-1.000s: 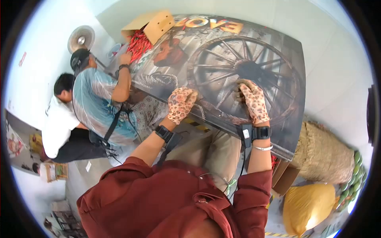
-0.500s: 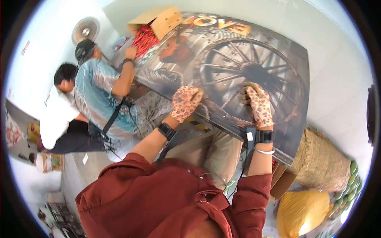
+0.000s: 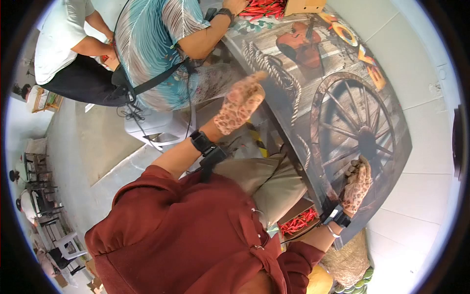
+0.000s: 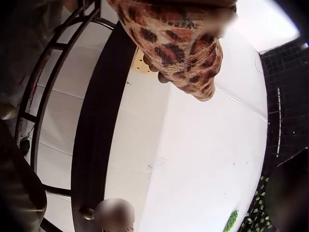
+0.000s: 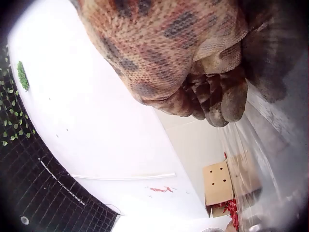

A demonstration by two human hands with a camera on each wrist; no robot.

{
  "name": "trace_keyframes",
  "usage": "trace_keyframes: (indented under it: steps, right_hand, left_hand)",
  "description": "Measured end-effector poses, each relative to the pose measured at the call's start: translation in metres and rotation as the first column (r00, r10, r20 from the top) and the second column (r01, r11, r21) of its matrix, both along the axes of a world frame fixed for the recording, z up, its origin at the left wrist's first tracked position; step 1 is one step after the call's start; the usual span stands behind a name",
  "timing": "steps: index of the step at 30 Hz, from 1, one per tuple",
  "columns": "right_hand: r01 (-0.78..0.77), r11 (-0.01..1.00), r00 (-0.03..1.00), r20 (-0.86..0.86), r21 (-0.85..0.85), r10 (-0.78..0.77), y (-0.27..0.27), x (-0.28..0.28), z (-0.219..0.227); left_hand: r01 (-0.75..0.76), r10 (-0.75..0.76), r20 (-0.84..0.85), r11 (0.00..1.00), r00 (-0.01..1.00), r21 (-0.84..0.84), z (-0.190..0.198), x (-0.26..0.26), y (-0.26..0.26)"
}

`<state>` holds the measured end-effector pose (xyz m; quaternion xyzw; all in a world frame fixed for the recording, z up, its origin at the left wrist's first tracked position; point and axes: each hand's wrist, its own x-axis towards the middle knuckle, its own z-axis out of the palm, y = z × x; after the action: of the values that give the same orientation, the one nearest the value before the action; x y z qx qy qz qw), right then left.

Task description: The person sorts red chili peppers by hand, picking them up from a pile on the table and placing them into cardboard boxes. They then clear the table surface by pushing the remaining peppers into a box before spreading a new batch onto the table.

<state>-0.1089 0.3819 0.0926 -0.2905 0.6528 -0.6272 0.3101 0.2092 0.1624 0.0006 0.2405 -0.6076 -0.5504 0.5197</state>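
Both hands wear leopard-print gloves. Over the near edge of the printed tabletop (image 3: 313,81), my left hand (image 3: 241,105) is raised, with a finger extended toward the printed rope; nothing shows in its grasp. In the left wrist view the glove (image 4: 178,53) fills the top, much of the fingers hidden. My right hand (image 3: 357,186) hovers low over the lower part of the printed wagon wheel, fingers loosely bent. The right wrist view shows the bent, dark-stained fingertips of that glove (image 5: 159,53) with no object between them.
Red chillies (image 3: 262,9) spill by a cardboard box (image 3: 303,6) at the table's far end. More chillies (image 3: 298,221) lie in a box below the near edge. A person in a patterned shirt (image 3: 147,54) sits left, beside a person in white (image 3: 63,29). A woven sack (image 3: 347,259) stands lower right.
The head view has swung, so the table now appears farther right. My left hand has drawn away from the wheel toward the rope print and a finger has straightened. The right hand remains over the wheel.
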Motion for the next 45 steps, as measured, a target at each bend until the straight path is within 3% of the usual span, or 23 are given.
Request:
trace_keyframes:
  steps: [1,3,5,7,9,11,12,16,27,29,31,45]
  right_hand:
    - [0.005,1.0,1.0,-0.008,-0.025,-0.006,-0.005,0.005,-0.004]
    - [0.029,0.995,0.999,0.028,-0.1,-0.026,-0.034,0.018,-0.018]
    - [0.008,0.991,0.999,0.045,-0.132,-0.002,-0.093,0.056,0.012]
    - [0.029,0.987,0.993,0.12,-0.156,-0.011,-0.132,0.091,0.024]
    - [0.027,0.987,0.994,0.113,-0.158,-0.009,-0.14,0.096,0.021]
    - [0.032,0.988,0.994,0.104,-0.15,-0.016,-0.144,0.103,0.022]
    - [0.037,0.99,0.995,0.1,-0.139,-0.023,-0.147,0.107,0.023]
    - [0.056,0.992,0.994,0.104,-0.114,-0.044,-0.155,0.123,0.03]
    - [0.07,0.994,0.993,0.101,-0.08,-0.062,-0.162,0.13,0.034]
    - [0.064,0.995,0.995,0.078,-0.078,-0.058,-0.162,0.127,0.032]
    - [0.053,0.996,0.997,0.053,-0.075,-0.049,-0.162,0.127,0.032]
    - [0.004,0.998,0.997,0.074,-0.065,0.001,-0.162,0.123,0.032]
  left_hand:
    - [0.092,-0.095,0.047,0.994,0.994,0.063,0.015,-0.003,-0.007]
    - [0.157,-0.155,0.063,0.987,0.986,-0.029,0.022,-0.01,-0.058]
    - [0.207,-0.204,0.07,0.978,0.976,-0.038,0.056,0.016,-0.119]
    - [0.229,-0.218,0.286,0.973,0.933,-0.004,0.074,0.037,-0.148]
    - [0.171,-0.149,0.26,0.983,0.954,-0.065,0.075,0.037,-0.147]
    - [0.028,0.177,0.427,0.902,0.887,-0.431,0.078,0.039,-0.149]
    - [0.032,0.204,0.511,0.909,0.835,-0.416,0.081,0.041,-0.148]
    - [0.033,0.292,0.496,0.837,0.818,-0.546,0.078,0.044,-0.155]
    - [0.075,0.336,0.527,0.786,0.781,-0.613,0.076,0.044,-0.159]
    - [0.028,0.39,0.466,0.743,0.794,-0.669,0.076,0.042,-0.161]
    - [0.073,0.324,0.542,0.807,0.775,-0.586,0.077,0.043,-0.159]
    - [0.056,0.336,0.495,0.782,0.801,-0.621,0.074,0.042,-0.163]
